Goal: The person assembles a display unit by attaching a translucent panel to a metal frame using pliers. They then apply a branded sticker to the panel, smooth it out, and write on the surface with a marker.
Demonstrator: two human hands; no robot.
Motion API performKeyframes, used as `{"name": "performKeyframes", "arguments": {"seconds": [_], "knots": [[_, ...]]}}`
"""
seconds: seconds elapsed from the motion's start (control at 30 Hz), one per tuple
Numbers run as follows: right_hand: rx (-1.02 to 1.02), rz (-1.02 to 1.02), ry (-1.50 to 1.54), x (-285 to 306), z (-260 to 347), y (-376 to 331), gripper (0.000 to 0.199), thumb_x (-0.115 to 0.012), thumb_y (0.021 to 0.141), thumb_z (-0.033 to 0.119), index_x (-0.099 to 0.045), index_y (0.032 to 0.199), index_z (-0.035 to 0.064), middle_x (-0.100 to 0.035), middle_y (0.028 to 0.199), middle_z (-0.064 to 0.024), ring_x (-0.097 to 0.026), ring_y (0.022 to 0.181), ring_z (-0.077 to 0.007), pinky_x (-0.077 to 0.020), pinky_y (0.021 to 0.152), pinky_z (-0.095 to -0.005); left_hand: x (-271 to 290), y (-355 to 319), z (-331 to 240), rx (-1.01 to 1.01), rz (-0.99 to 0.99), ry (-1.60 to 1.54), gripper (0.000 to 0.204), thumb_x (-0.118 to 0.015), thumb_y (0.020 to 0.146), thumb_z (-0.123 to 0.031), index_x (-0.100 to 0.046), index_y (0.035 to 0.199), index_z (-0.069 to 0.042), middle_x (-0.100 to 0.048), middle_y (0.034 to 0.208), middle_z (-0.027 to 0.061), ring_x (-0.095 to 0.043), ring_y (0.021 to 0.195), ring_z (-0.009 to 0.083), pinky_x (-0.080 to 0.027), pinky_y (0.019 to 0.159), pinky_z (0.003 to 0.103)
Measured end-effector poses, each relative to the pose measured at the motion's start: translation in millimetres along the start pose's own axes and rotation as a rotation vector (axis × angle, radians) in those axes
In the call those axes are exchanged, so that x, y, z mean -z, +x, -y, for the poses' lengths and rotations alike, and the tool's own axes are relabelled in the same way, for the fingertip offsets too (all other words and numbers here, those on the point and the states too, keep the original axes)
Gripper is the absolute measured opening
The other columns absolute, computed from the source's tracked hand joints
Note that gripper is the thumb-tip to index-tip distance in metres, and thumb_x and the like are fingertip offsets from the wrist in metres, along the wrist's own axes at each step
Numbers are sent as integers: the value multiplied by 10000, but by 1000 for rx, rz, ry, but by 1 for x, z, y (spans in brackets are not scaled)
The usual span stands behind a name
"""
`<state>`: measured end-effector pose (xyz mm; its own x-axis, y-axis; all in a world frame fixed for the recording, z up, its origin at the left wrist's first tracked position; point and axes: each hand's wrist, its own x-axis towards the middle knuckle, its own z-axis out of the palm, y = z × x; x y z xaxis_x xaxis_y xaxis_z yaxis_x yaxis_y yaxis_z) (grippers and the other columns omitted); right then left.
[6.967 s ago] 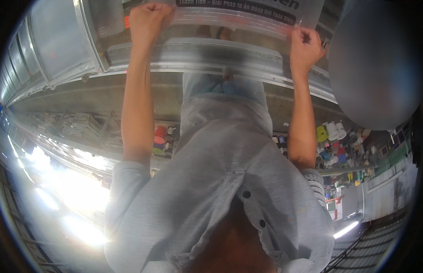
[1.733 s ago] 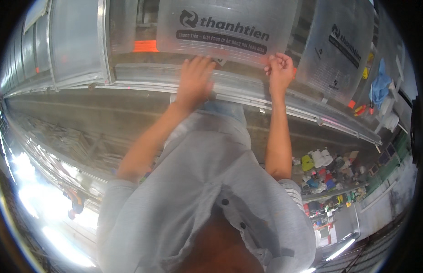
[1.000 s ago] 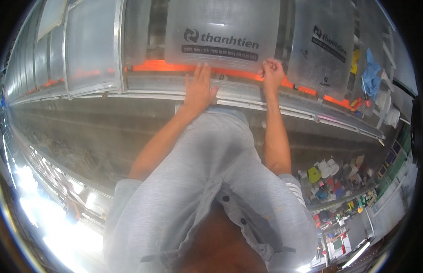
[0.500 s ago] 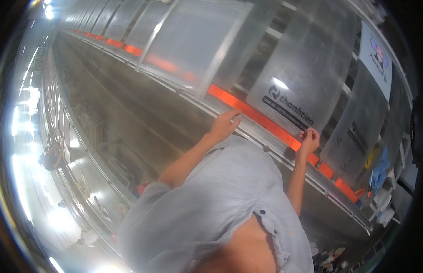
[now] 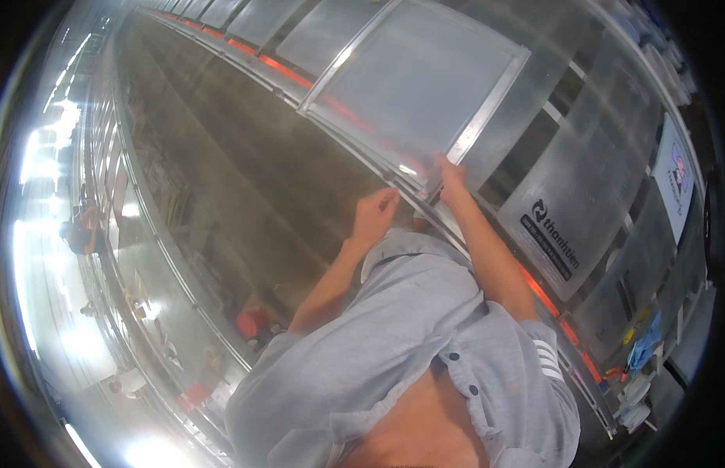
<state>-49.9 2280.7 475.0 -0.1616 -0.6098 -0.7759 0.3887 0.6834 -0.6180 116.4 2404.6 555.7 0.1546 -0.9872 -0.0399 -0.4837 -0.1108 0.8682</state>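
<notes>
A printing screen with a metal rim point(image 5: 481, 125) and translucent mesh lies on the long rail table. At its near right corner is my right hand point(image 5: 451, 178), fingers closed on the rim. My left hand point(image 5: 376, 216) is held by the table's near edge, left of that corner, with fingers curled in; what they hold, if anything, is hidden. To the right of the screen lies a clear plastic sheet point(image 5: 585, 179) with a dark printed design. An orange strip point(image 5: 540, 290) runs along the near edge beneath the sheets.
More clear sheets point(image 5: 320, 35) line the table to the far left. A white sheet with a coloured print point(image 5: 674, 175) lies at the far right, near a blue cloth point(image 5: 645, 342). Across the aisle, left, another long table point(image 5: 156, 257) stands with a person point(image 5: 83, 230) beyond it.
My right hand has moved left from the printed sheet to the screen's corner. My left hand's fingers have curled in more. The view has shifted, so the table appears further right.
</notes>
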Motion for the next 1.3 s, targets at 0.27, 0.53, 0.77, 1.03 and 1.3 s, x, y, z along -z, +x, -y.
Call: {"name": "performKeyframes", "arguments": {"seconds": [0.27,0.53,0.77,1.03,1.3], "knots": [[93,-193,-239,-11,22,-17,545,-663,762,74,-440,1230,-91,-581,1129,-275,-649,945,-320,-548,782,-417,68,61,7,-52,-515,250,260,-646,921,-159,-676,1114,12,-668,1134,192,-631,1052,314,-482,942,406],[192,-67,23,158,61,-116,410,-647,698,-37,-543,1093,-72,-601,794,-95,-582,662,-166,-443,513,-335,73,117,-80,17,-416,812,734,-659,861,-523,-521,1369,-13,-542,1365,230,-504,1272,385,-387,1065,459],[604,-394,-284,377,56,-75,428,-729,751,203,-613,1091,-29,-678,925,-145,-650,834,-238,-514,765,-372,-92,105,-15,-5,127,317,695,-788,734,-448,-621,1140,90,-682,1000,211,-640,913,307,-477,855,410],[479,-809,-569,515,-8,-85,479,-733,783,324,-646,1087,-36,-662,1078,-233,-632,979,-395,-480,860,-443,-258,22,-25,-133,152,194,403,-748,741,-330,-689,930,20,-623,868,146,-593,842,305,-454,780,425],[587,-963,-619,509,-44,-88,423,-690,809,324,-651,1073,-4,-581,1078,-192,-567,1045,-374,-440,901,-443,-262,14,-11,-225,33,392,478,-775,728,-324,-671,1048,16,-542,1123,223,-493,1087,387,-400,945,471]]}}
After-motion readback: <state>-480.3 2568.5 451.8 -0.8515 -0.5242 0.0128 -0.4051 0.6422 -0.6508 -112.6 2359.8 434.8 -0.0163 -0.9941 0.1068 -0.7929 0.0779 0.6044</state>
